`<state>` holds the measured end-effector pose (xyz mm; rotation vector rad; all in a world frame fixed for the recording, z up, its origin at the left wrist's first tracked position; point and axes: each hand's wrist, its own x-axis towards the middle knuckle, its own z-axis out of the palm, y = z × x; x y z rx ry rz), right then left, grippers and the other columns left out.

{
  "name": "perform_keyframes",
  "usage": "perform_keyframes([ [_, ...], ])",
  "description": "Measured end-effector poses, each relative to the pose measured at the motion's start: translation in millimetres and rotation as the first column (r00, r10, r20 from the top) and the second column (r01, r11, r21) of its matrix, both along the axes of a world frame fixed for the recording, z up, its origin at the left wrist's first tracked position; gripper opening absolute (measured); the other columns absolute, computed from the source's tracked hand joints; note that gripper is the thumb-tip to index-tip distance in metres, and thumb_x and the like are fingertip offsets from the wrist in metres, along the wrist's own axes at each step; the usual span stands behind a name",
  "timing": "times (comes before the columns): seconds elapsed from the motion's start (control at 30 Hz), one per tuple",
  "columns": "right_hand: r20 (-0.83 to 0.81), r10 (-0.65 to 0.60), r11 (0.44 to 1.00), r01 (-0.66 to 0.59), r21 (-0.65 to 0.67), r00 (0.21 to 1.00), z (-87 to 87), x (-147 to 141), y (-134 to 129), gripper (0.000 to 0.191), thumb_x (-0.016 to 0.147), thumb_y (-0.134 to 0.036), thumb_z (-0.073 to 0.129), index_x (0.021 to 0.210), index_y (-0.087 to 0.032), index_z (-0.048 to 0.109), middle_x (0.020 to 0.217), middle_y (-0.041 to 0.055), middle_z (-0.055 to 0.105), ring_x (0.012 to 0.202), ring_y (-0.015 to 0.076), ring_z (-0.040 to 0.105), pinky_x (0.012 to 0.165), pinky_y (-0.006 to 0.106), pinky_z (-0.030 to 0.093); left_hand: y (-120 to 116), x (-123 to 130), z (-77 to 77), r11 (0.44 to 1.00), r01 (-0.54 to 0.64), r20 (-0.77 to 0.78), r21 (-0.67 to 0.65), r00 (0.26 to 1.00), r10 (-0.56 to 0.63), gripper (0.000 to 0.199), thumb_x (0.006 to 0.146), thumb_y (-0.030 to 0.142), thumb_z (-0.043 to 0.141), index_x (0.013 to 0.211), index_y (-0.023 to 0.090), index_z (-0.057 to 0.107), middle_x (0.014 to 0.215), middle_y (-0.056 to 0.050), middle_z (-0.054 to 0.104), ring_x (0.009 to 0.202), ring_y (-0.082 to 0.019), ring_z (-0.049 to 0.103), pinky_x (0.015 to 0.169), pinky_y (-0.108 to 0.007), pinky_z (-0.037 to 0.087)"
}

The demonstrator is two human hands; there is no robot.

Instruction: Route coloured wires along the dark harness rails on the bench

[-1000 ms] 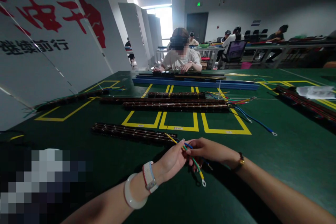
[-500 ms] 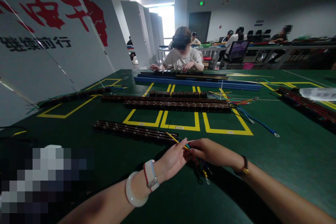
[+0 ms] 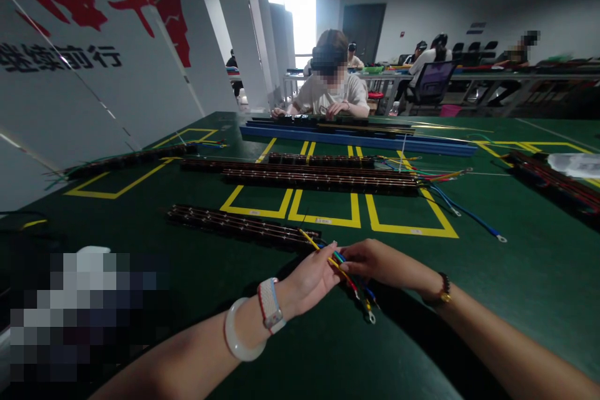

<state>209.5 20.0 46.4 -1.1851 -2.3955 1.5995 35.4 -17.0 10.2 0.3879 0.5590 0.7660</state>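
Observation:
Near the front of the green table, my left hand [image 3: 316, 273] is closed around a bundle of coloured wires [image 3: 347, 276]. Yellow, blue, green and red strands run through its grip, and a ring terminal [image 3: 372, 317] hangs at the lower end. From the right, my right hand [image 3: 372, 265] pinches the same wires, its fingertips meeting the left fingers. The wires come out of the right end of a long dark strip assembly [image 3: 244, 227] with copper-coloured bars, which lies flat just beyond my hands. Part of the bundle is hidden behind the fingers.
More bar assemblies [image 3: 319, 179] with wires and ring terminals lie across the middle of the table [image 3: 506, 275], over yellow taped outlines. A blue channel [image 3: 356, 137] stands farther back, before a co-worker [image 3: 328, 84]. Another assembly [image 3: 553, 178] and a clear plastic bag [image 3: 574, 164] are at right.
The view has tilted slightly. The red wire and the ring terminal now show more clearly below my fingers; both hands stay on the wires in nearly the same place.

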Motion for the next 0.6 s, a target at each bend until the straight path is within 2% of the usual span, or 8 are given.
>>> perform_keyframes([
  [0.17,-0.083,0.026,1.0,-0.027,-0.013,0.996,-0.1,-3,-1,0.033,0.089,-0.043,0.049,0.091,-0.012,0.06,0.079,0.0027,0.061,0.064,0.0086,0.052,0.057,0.02,0.039,-1,1,5.1,1.0,0.007,-0.013,0.007,1.0,-0.007,0.036,0.092,0.038,0.04,0.107,0.009,0.053,0.107,-0.013,0.057,0.1,-0.015,0.054,0.095,-0.033,0.038],
  [0.3,-0.029,-0.015,0.999,0.016,0.032,0.999,-1.5,-6,-6,0.027,0.087,-0.037,0.051,0.094,-0.014,0.061,0.079,0.0023,0.063,0.064,0.0096,0.053,0.056,0.02,0.038,0,4,8.2,1.0,-0.013,-0.003,-0.011,1.0,0.013,0.034,0.093,0.033,0.037,0.106,0.007,0.055,0.105,-0.013,0.058,0.102,-0.016,0.054,0.096,-0.034,0.038],
  [0.4,0.065,-0.084,0.978,0.07,0.197,0.994,-1.9,-9,-10,0.02,0.085,-0.029,0.052,0.092,-0.014,0.062,0.079,0.0033,0.064,0.063,0.0105,0.055,0.056,0.021,0.038,0,5,6.3,0.998,-0.048,0.02,-0.032,0.999,0.049,0.032,0.093,0.031,0.038,0.104,0.007,0.056,0.103,-0.013,0.059,0.101,-0.016,0.054,0.095,-0.033,0.038],
  [0.47,0.129,-0.14,0.934,0.088,0.347,0.982,-1.8,-12,-14,0.017,0.082,-0.022,0.053,0.092,-0.014,0.063,0.081,0.0048,0.065,0.065,0.0114,0.057,0.058,0.021,0.04,0,6,5.6,0.996,-0.075,0.013,-0.057,0.997,0.075,0.029,0.092,0.03,0.042,0.1,0.007,0.057,0.104,-0.013,0.059,0.1,-0.015,0.055,0.095,-0.033,0.039],
  [0.6,0.238,-0.139,0.823,-0.022,0.567,0.961,-2.1,-17,-21,0.025,0.08,-0.01,0.05,0.101,-0.013,0.062,0.093,0.0086,0.066,0.077,0.0149,0.062,0.069,0.024,0.046,-2,6,6.2,0.991,-0.129,-0.025,-0.042,0.991,0.129,0.029,0.09,0.031,0.047,0.1,0.008,0.06,0.11,-0.013,0.058,0.098,-0.016,0.056,0.092,-0.032,0.04],
])
